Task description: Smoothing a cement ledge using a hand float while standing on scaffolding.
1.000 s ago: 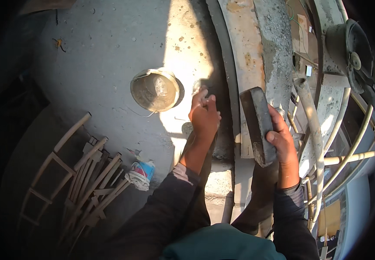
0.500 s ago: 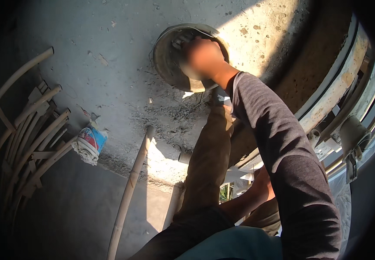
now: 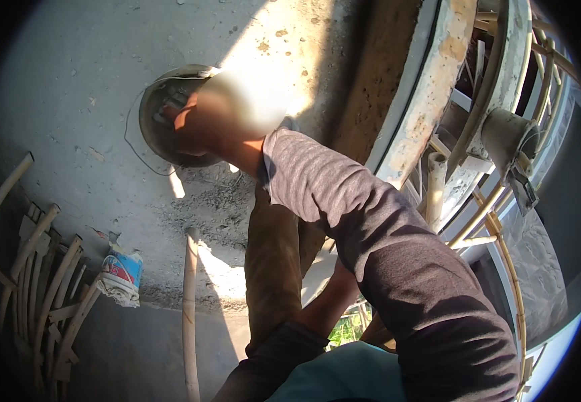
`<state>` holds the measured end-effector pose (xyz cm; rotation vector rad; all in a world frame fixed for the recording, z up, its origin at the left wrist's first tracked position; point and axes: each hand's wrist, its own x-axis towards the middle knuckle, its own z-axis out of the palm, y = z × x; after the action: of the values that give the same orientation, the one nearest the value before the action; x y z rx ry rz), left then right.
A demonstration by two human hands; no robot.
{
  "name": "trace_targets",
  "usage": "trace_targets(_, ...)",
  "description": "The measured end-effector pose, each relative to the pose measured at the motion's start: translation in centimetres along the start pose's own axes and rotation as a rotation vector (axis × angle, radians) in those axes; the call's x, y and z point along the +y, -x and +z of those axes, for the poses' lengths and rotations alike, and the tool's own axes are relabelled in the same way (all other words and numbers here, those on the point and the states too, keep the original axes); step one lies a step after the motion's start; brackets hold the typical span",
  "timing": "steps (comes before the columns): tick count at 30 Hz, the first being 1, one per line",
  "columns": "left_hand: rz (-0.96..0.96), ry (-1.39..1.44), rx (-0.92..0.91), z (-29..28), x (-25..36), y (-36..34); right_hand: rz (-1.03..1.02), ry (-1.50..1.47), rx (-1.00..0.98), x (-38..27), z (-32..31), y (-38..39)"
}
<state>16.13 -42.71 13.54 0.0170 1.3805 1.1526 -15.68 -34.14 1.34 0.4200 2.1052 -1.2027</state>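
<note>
My right hand (image 3: 196, 130) reaches down into a round, dark bucket (image 3: 148, 137) on the grey concrete surface. Its fingers are bent inside the rim, around something greyish that I cannot make out, and a bright blur covers the area beside the wrist. A thin wire handle (image 3: 127, 127) loops out on the bucket's left side. My left forearm (image 3: 334, 298) passes beneath my right sleeve (image 3: 371, 214), which hides the fingers of my left hand. One leg in brown trousers (image 3: 273, 261) stands just below the bucket.
Loose rubble (image 3: 220, 214) lies by the bucket. A pole (image 3: 190, 315) rises near the surface's edge. At left, a blue and red packet (image 3: 124, 266) sits beside several stacked wooden poles (image 3: 55, 281). On the right are a long ledge (image 3: 414, 100), a cement-stained pot (image 3: 505, 137) and bamboo framing (image 3: 505, 268).
The view has shifted, so the bucket and my right arm appear farther left and more framing shows on the right. My right hand stays inside the bucket.
</note>
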Motion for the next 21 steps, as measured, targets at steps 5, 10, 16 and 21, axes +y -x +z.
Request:
trace_targets(5,0.115,-0.324,-0.022,-0.8,0.2,-1.6,-0.323,-0.301,0.441,6.5,-3.0,15.6)
trace_targets(10,-0.487,-0.133,0.378,-0.7,0.3,-4.7,-0.173,-0.510,0.876,13.9,-3.3,30.8)
trace_targets(16,0.824,-1.227,0.603,4.1,6.6,-14.7,0.128,-0.798,1.010,24.2,2.1,43.1)
trace_targets(21,1.109,-1.375,0.534,8.6,11.7,-28.4,0.417,-1.230,0.790,31.0,11.9,42.2)
